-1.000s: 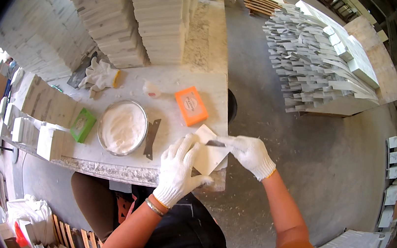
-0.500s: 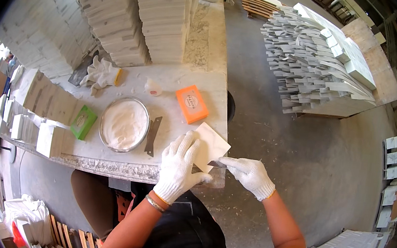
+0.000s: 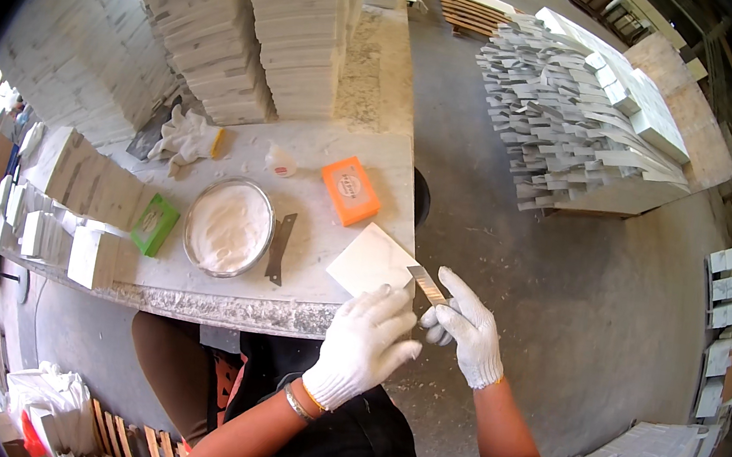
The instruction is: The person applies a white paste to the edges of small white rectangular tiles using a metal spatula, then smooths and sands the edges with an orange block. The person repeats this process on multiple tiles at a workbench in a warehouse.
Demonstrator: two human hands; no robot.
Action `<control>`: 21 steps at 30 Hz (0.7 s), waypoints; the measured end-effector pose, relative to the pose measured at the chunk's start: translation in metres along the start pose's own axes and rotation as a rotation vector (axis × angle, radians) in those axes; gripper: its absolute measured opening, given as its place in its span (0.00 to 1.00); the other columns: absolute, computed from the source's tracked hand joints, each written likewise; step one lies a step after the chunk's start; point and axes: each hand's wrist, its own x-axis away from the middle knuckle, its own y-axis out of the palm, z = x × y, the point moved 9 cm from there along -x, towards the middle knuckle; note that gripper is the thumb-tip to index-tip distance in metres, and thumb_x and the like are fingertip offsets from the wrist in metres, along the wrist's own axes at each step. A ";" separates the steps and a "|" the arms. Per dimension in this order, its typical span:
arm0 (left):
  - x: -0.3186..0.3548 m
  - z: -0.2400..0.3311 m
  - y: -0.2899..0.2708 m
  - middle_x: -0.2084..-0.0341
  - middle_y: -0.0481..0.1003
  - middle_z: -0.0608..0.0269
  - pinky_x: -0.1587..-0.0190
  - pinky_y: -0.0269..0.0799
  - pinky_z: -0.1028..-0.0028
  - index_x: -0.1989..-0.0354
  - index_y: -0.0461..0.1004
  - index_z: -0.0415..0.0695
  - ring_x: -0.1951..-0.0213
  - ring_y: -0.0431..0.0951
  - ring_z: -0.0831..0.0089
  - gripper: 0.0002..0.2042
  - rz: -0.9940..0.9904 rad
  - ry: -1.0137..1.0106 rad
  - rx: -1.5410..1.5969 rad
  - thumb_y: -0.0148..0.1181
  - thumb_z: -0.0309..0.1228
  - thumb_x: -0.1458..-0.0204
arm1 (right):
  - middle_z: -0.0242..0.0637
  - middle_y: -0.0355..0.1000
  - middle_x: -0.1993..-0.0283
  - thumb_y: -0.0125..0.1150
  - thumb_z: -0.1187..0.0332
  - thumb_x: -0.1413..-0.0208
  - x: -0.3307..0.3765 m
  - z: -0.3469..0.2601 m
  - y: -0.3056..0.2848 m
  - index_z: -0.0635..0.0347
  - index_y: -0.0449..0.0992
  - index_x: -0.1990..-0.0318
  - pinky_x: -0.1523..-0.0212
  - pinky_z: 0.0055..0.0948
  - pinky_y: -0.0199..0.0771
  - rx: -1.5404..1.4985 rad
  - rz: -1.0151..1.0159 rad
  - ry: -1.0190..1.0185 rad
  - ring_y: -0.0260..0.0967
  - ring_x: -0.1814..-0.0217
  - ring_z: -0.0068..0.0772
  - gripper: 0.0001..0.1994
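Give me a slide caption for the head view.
Gloved left hand steadies a white tile while the right hand holds a metal scraper to its edge.

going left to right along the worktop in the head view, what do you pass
green box → round metal bowl of white paste → flat metal blade → orange box → white square tile → right hand

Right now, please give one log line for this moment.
left hand: steadies white square stone tile | right hand: holds flat metal blade at tile edge
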 end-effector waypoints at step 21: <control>0.029 -0.064 -0.068 0.50 0.79 0.45 0.46 0.73 0.62 0.45 0.78 0.39 0.49 0.80 0.58 0.25 0.273 -0.335 -0.017 0.72 0.41 0.48 | 0.39 0.80 0.58 0.54 0.66 0.35 -0.014 0.013 -0.028 0.65 0.72 0.44 0.60 0.27 0.75 -0.060 0.039 -0.019 0.78 0.62 0.27 0.16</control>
